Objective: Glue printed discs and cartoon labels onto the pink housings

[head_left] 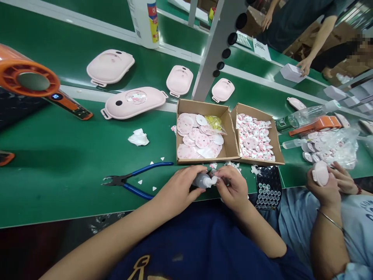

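Observation:
My left hand (pixel 180 188) is closed round a small translucent squeeze bottle (pixel 202 180) at the near edge of the green table (pixel 58 163). The bottle's tip points right toward a tiny white piece (pixel 215 179) pinched in my right hand (pixel 231 188). Both hands meet just in front of a cardboard box of round pink-and-white stickers (pixel 201 136). Beside it stands a second box of small cat-figure pieces (pixel 256 136). A pink case with a cat emblem (pixel 134 102) lies further back on the left.
Blue-handled pliers (pixel 136 179) and a crumpled white scrap (pixel 139 137) lie to my left. An orange fan (pixel 32 81) is at far left. Pink lids (pixel 110 67) sit on the belt behind. A neighbour's hands (pixel 329 181) hold a pink part at right. A black tray (pixel 268 188) is nearby.

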Demonstrator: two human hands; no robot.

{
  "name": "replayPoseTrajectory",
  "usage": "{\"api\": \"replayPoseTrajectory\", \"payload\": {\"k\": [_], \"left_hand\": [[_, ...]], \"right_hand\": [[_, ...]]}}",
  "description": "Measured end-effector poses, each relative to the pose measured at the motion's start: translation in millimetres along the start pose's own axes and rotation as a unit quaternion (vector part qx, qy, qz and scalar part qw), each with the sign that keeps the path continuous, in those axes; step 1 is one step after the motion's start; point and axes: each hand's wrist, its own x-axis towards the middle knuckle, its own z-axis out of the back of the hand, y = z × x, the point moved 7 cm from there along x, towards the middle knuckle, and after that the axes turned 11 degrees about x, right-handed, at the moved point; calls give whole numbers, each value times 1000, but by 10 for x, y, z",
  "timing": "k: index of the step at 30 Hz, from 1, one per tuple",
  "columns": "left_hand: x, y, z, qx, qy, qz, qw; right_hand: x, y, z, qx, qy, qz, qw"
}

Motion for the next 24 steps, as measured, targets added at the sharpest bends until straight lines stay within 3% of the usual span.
{"api": "replayPoseTrajectory", "payload": {"k": [5, 9, 13, 17, 20, 22, 24], "left_hand": [[-18, -60, -53, -6, 22, -32, 999], [58, -74, -120, 8, 6, 2, 1000], [29, -32, -76, -123, 8, 39, 992], [-119, -18, -35, -335, 58, 87, 936], [-180, -137, -99, -471, 127, 58, 871], [-178, -188, -134, -554, 131, 31, 822], [-161, -198, -180, -598, 118, 9, 792]], "right_hand": [[19, 20, -57, 21, 5, 3, 1000], [21, 35, -96, 23, 5, -2, 1000], [-53, 43, -38, 50, 15, -22, 998], [-78, 89, 66, 120, 17, -56, 991], [-1, 185, 83, 158, 27, -45, 986], [72, 243, 84, 162, 24, -34, 986], [140, 296, 71, 156, 24, -19, 987]]}}
